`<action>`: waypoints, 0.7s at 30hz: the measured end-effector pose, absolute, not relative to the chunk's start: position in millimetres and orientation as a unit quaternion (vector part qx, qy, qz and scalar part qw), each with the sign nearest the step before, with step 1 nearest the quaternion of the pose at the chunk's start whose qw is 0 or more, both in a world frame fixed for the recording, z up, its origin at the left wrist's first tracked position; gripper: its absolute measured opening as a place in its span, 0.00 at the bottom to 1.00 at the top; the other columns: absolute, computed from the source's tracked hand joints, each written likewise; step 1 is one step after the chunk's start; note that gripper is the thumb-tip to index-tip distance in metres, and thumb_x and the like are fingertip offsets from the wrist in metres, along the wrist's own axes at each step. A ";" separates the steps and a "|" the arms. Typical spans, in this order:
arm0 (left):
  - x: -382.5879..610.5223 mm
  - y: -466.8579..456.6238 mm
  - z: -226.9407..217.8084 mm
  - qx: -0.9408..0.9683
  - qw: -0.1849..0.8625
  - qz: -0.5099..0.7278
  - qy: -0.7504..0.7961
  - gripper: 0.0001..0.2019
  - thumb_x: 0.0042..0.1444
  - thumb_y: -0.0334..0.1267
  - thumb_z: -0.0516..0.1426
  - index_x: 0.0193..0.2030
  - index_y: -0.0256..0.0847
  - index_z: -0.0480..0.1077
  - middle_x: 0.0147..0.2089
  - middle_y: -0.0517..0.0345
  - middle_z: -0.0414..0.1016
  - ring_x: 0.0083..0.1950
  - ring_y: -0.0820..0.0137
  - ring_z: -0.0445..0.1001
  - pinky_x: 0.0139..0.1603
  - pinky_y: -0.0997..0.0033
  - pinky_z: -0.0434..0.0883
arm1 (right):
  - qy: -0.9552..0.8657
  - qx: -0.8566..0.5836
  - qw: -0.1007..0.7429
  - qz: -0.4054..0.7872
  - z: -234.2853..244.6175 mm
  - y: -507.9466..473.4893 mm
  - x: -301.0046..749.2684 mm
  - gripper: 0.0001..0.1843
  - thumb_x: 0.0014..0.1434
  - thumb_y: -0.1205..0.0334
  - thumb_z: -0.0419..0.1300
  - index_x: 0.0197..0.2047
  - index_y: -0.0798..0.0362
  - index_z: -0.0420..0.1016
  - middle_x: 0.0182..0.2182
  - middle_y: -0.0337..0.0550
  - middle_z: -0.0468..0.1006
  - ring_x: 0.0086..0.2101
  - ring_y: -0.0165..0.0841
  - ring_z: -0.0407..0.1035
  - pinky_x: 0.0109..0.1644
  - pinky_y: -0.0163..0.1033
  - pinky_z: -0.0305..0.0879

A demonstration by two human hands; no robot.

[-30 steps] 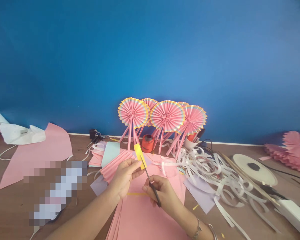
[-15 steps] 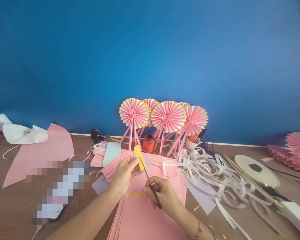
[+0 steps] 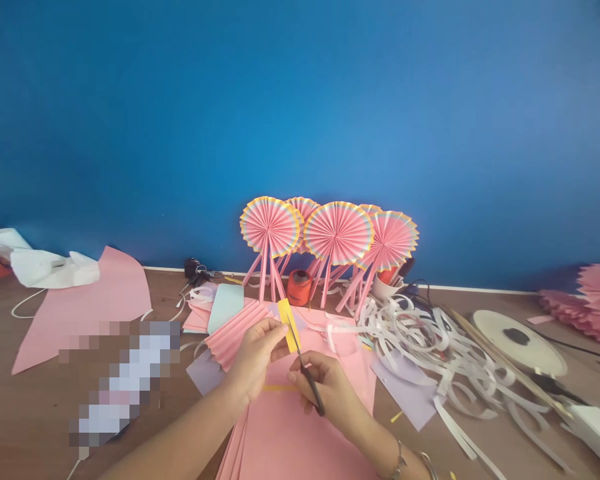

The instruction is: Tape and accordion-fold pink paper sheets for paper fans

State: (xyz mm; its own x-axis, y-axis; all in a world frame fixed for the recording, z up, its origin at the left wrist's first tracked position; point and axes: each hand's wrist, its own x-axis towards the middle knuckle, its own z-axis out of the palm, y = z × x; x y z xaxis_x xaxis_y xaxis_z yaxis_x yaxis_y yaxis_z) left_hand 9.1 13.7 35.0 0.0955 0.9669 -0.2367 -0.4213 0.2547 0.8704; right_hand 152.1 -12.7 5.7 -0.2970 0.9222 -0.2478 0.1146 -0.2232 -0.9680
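My left hand (image 3: pixel 253 360) pinches a small yellow paper strip (image 3: pixel 289 323) and holds it upright over a stack of pink paper sheets (image 3: pixel 290 427). My right hand (image 3: pixel 330 390) is closed around dark scissors (image 3: pixel 305 370), whose blades run up along the strip's right edge. A thin yellow sliver (image 3: pixel 275 387) lies on the pink sheets just under my hands. A pleated pink paper piece (image 3: pixel 233 330) lies to the left of my left hand.
Several pink pleated paper fans (image 3: pixel 330 233) on sticks lean against the blue wall, with an orange spool (image 3: pixel 299 287) below them. Curled white paper strips (image 3: pixel 430 347) lie at right, beside a round white tape roll (image 3: pixel 517 333). A large pink sheet (image 3: pixel 85 300) lies left.
The yellow strip has sunk a little lower between my hands, with the scissor blades further up along it. The view has drifted slightly.
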 end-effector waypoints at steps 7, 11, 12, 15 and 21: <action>10.2 14.0 35.4 0.314 0.668 0.526 0.423 0.17 0.40 0.46 0.67 0.23 0.39 0.65 0.26 0.60 0.73 0.31 0.72 0.73 0.38 0.71 0.72 | -0.538 -0.497 0.331 0.594 3.1 -12.5 151.4 0.17 0.49 0.49 0.65 0.29 0.54 0.69 0.12 0.31 0.66 0.14 0.25 0.60 0.19 0.30 0.54; 9.7 13.6 34.7 0.314 0.669 0.526 0.420 0.16 0.41 0.45 0.67 0.23 0.39 0.65 0.26 0.61 0.73 0.31 0.72 0.73 0.38 0.71 0.72 | -0.538 -0.495 0.335 0.594 4.2 -13.0 151.1 0.16 0.49 0.49 0.65 0.28 0.54 0.68 0.11 0.30 0.65 0.13 0.25 0.59 0.18 0.30 0.53; 9.5 13.6 34.4 0.314 0.670 0.526 0.419 0.16 0.41 0.45 0.67 0.23 0.39 0.65 0.26 0.61 0.73 0.31 0.72 0.73 0.38 0.71 0.72 | -0.538 -0.495 0.335 0.594 4.3 -13.0 151.1 0.16 0.49 0.50 0.65 0.28 0.54 0.68 0.11 0.30 0.65 0.13 0.25 0.58 0.18 0.30 0.53; 9.0 14.0 33.6 0.317 0.671 0.526 0.416 0.16 0.42 0.44 0.67 0.23 0.38 0.65 0.26 0.61 0.72 0.31 0.72 0.73 0.39 0.71 0.72 | -0.535 -0.494 0.338 0.596 4.1 -13.2 151.3 0.16 0.49 0.50 0.65 0.28 0.54 0.68 0.10 0.29 0.64 0.13 0.24 0.58 0.18 0.30 0.53; 8.9 14.7 33.0 0.319 0.670 0.526 0.416 0.15 0.43 0.44 0.66 0.24 0.39 0.65 0.25 0.62 0.70 0.31 0.72 0.73 0.39 0.70 0.72 | -0.533 -0.495 0.341 0.596 4.9 -13.3 151.1 0.16 0.49 0.50 0.66 0.27 0.54 0.68 0.10 0.29 0.64 0.12 0.23 0.56 0.17 0.29 0.51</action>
